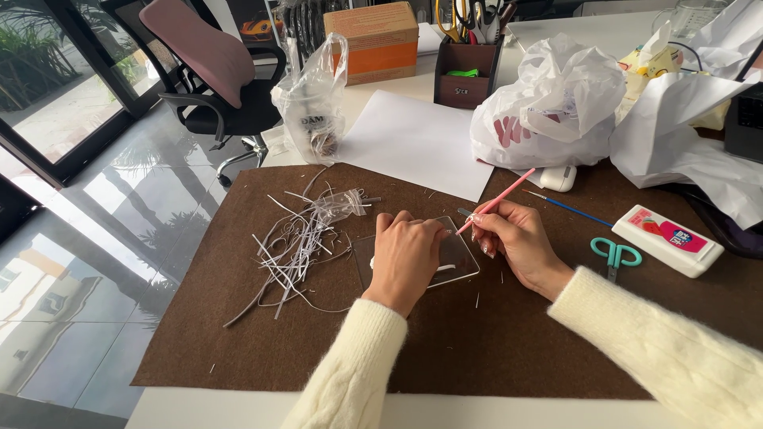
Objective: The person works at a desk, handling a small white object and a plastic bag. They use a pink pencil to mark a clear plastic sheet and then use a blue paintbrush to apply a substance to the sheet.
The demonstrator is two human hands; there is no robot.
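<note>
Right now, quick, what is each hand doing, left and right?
Left hand: fingers curled, pressing down on the clear plastic sheet, not gripping it.
Right hand: closed on the pink tool, tip at the sheet's edge.

You've got two bare hands in shot, the left hand (405, 258) and the right hand (517, 242), each coming out of a long cream-white sleeve that ends at the wrist. Your left sleeve (350, 365) shows a chunky cable-knit twist running up the forearm, while your right sleeve (668, 342) looks softer and fuzzier, with a fluffy nap. On your right hand the fingernails look long, pale and decorated.
</note>
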